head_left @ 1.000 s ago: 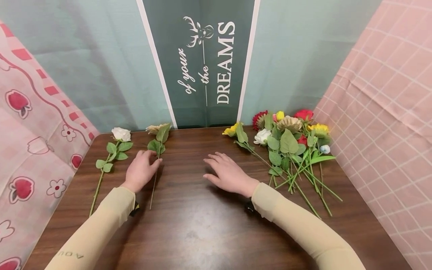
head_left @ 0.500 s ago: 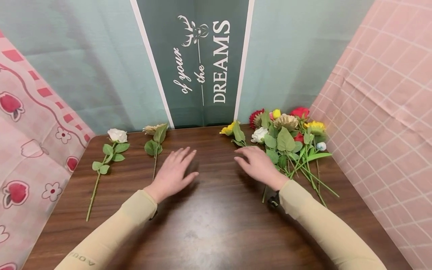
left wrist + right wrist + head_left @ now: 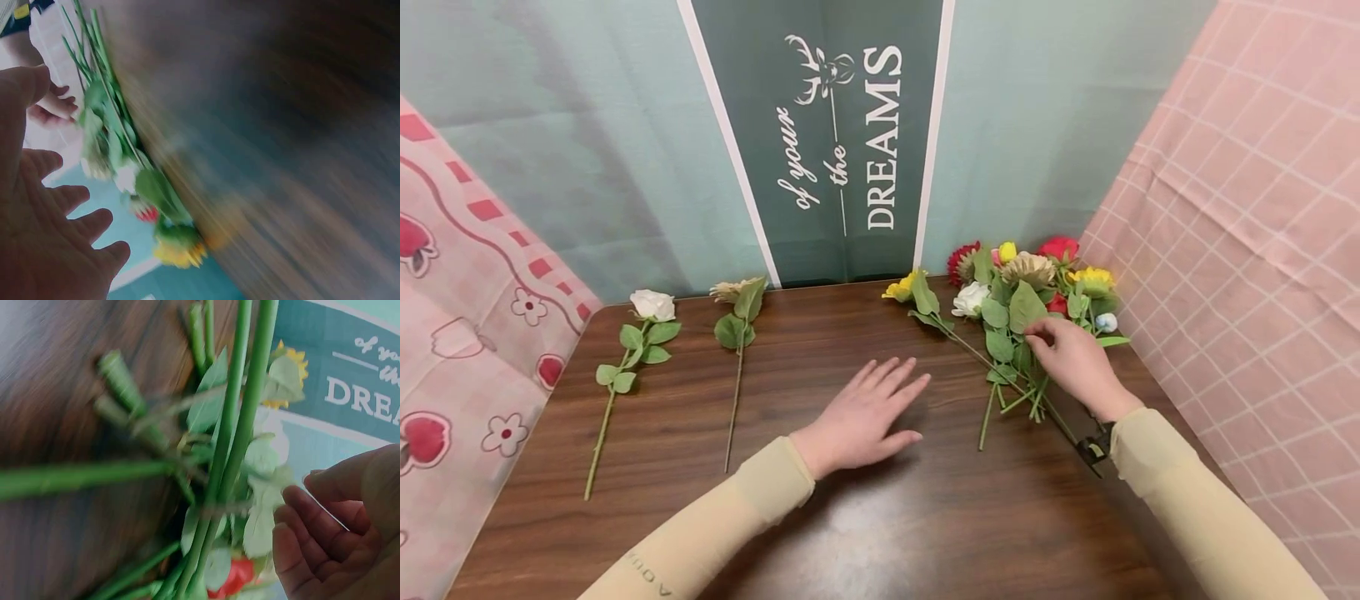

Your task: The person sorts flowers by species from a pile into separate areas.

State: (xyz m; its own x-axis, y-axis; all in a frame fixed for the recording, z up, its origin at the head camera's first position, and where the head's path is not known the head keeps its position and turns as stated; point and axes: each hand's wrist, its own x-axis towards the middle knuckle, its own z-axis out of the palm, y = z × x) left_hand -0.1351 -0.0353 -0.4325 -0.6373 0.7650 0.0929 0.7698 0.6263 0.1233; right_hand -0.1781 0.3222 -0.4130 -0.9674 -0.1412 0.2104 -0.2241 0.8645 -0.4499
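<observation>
On the right of the table lies a heap of artificial flowers with crossing green stems [image 3: 988, 417]. My right hand [image 3: 1078, 362] is over this heap, its fingers loosely bent beside a large green leaf [image 3: 1026, 307]. In the right wrist view, a gap shows between the thumb and fingers of the right hand [image 3: 350, 544], with nothing held. My left hand [image 3: 857, 421] hovers over the middle of the table, fingers straight and spread. A yellow flower [image 3: 901, 287] lies at the heap's left edge, near a white rose [image 3: 972, 299]. Beige [image 3: 1028, 268] and red blooms [image 3: 1060, 247] sit farther back.
A single white rose [image 3: 653, 305] and a beige flower [image 3: 727, 292] lie apart on the left of the wooden table [image 3: 662, 433]. A green cloth with lettering [image 3: 883, 137] hangs behind. Pink cloths [image 3: 1240, 208] flank both sides.
My left hand has left the beige flower's stem and moved right to the table's middle. My right hand has moved right, from the table's middle to over the flower heap.
</observation>
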